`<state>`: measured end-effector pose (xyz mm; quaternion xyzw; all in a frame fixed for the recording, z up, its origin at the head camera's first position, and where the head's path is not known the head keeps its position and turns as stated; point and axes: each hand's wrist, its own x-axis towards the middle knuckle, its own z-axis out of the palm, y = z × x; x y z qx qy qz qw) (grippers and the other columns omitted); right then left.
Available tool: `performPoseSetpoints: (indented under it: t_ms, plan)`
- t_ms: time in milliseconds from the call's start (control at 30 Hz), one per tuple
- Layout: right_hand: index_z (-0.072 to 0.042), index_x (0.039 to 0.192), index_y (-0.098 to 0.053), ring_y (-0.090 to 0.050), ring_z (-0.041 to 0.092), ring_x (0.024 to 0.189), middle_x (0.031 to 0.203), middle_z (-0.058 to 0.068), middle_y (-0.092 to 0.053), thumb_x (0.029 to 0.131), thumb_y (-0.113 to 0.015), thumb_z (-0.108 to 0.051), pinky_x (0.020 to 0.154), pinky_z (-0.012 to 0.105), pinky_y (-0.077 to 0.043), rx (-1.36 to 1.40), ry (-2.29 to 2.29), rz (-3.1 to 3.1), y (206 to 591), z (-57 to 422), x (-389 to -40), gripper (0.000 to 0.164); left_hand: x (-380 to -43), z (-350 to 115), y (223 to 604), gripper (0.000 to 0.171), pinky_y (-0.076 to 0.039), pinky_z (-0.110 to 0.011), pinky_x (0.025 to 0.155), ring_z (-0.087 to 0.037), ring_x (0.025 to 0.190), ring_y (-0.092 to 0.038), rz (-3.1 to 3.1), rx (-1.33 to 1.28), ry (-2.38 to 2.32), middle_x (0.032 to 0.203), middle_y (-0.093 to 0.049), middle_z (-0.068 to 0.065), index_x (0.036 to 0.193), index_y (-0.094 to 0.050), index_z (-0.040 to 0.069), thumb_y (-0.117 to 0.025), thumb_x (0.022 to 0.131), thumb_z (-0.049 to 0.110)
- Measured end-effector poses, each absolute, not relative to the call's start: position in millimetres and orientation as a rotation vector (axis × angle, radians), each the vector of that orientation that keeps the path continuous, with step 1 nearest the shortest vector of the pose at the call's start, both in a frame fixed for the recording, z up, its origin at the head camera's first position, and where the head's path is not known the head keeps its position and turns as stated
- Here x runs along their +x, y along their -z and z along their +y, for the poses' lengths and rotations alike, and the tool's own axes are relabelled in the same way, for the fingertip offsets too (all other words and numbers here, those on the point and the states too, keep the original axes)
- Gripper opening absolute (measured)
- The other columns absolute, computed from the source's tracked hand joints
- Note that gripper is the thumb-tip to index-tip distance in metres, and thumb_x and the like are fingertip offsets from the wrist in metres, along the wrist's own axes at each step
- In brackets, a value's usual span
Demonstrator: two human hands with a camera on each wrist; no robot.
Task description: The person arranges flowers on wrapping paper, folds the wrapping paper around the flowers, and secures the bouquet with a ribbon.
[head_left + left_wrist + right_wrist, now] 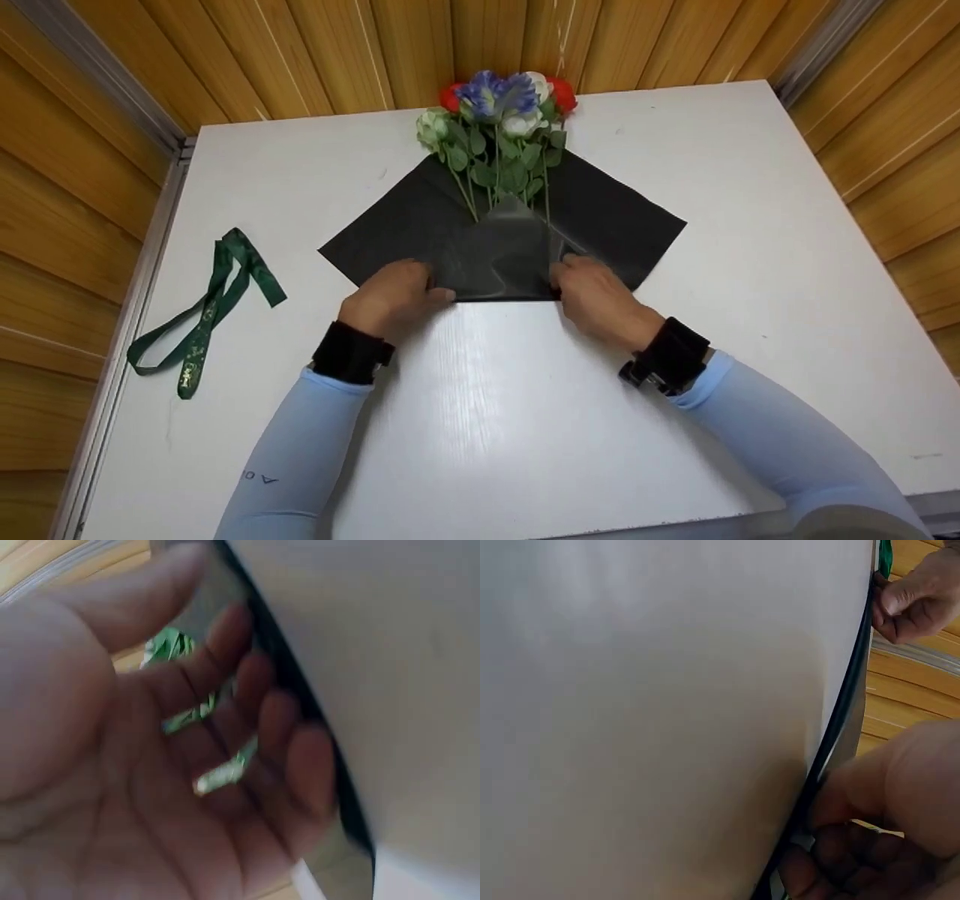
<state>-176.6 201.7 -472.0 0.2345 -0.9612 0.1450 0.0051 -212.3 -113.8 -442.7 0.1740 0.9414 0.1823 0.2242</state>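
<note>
One left hand (394,300) and one right hand (600,304) at the near edge of a black wrapping sheet (491,259). Left: fingers loosely bent, tips against the folded edge, thumb standing apart from them in its wrist view. Right: fingers curled, pinching the sheet at the fold. Sheet lies mid-desk, far part spread to a point on either side, near part folded up over the lower stems of a bouquet (510,146). Bouquet rests on the sheet, heads past its far side: blue-violet bloom (484,94) in the middle, reds at both flanks, whites, one pale green at left. Black bands (349,352) on both wrists, light blue sleeves (300,442) below. Well left of the sheet, a green ribbon (199,349), loosely looped, gold print on one strip. White desk (465,420) beneath; wood-slat walls (412,52) behind and at both sides.
</note>
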Motion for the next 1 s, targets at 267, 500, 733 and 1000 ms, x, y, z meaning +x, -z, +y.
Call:
performPoseSetpoints:
  t_ms: [267, 500, 733, 1000]
  plan:
    - [0.002, 0.103, -0.071, -0.068, 0.038, 0.095, 0.094, 0.019, -0.069, 0.102, -0.065, -0.052, 0.084, 0.053, -0.054, 0.384, -0.559, -3.234, 464, 178, -187, 0.054, -215, -79, 445, 0.089, -0.058, -0.057, 0.091, -0.041, 0.114, -0.070, 2.660, 0.068, -0.327, 0.131, -0.069, -0.024, 0.130, -0.071, -0.001, -0.067, 0.088, 0.077]
    - [0.009, 0.121, -0.068, -0.069, 0.044, 0.103, 0.111, 0.026, -0.067, 0.098, -0.072, -0.052, 0.087, 0.055, -0.056, 0.282, -0.513, -3.247, 470, 171, -188, 0.066, -212, -61, 450, 0.071, -0.055, -0.058, 0.095, -0.045, 0.116, -0.065, 2.815, 0.280, -0.212, 0.124, -0.070, -0.025, 0.126, -0.071, -0.004, -0.075, 0.092, 0.059]
    - [0.004, 0.109, -0.067, -0.065, 0.038, 0.096, 0.101, 0.020, -0.064, 0.098, -0.074, -0.043, 0.084, 0.050, -0.054, 0.318, -0.612, -3.244, 472, 179, -186, 0.049, -219, -49, 451, 0.009, -0.056, -0.043, 0.084, -0.028, 0.094, -0.067, 2.603, 0.633, -0.525, 0.100, -0.073, -0.011, 0.096, -0.070, 0.007, -0.061, 0.098, 0.007]
    - [-0.008, 0.094, -0.064, -0.056, 0.027, 0.090, 0.096, 0.009, -0.058, 0.097, -0.077, -0.025, 0.080, 0.039, -0.045, 0.351, -0.888, -3.238, 472, 195, -186, 0.022, -222, -43, 454, 0.030, -0.054, -0.041, 0.083, -0.027, 0.091, -0.065, 2.556, 0.517, -0.589, 0.094, -0.070, -0.008, 0.080, -0.063, 0.012, -0.081, 0.094, 0.032]
